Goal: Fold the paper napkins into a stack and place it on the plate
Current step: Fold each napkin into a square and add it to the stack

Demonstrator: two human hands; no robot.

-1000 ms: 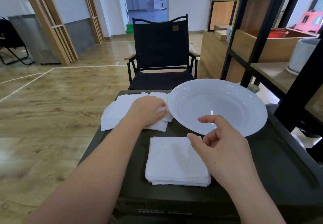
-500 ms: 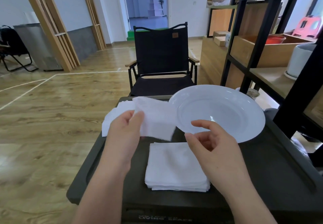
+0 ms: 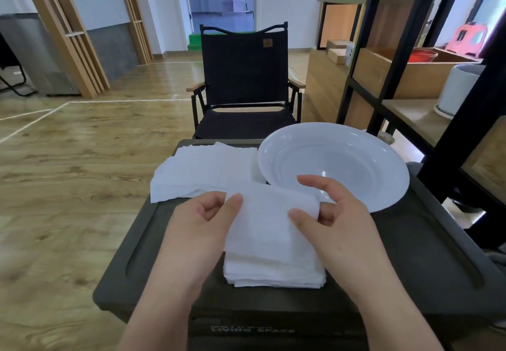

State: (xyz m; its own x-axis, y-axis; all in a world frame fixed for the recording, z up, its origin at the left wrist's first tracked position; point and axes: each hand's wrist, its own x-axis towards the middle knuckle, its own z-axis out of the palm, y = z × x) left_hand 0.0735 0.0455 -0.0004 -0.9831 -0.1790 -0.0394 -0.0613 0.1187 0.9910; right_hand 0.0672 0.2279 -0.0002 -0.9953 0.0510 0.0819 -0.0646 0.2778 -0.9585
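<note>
Having lifted one napkin [image 3: 269, 213] off the loose pile [image 3: 200, 175] at centre-left w/ the left hand [image 3: 202, 230], the person now pinches it betw. both hands, right hand [image 3: 336, 222] too, over the folded stack [image 3: 273, 271] on the worktop [image 3: 427, 254], lower centre; plate [image 3: 383, 159] at centre-right has no napkins on it, so prob. another fold next.

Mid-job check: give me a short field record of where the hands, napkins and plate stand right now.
left hand: pinches the left edge of the held napkin
right hand: pinches the napkin's right edge
held napkin: one white sheet, lifted between both hands above the folded stack
folded stack: on the dark table, near edge, in front of the plate
unfolded napkins: loose pile at the table's far left, beside the plate
plate: white, holds no napkins yet
table: dark, with slots along its sides
</note>
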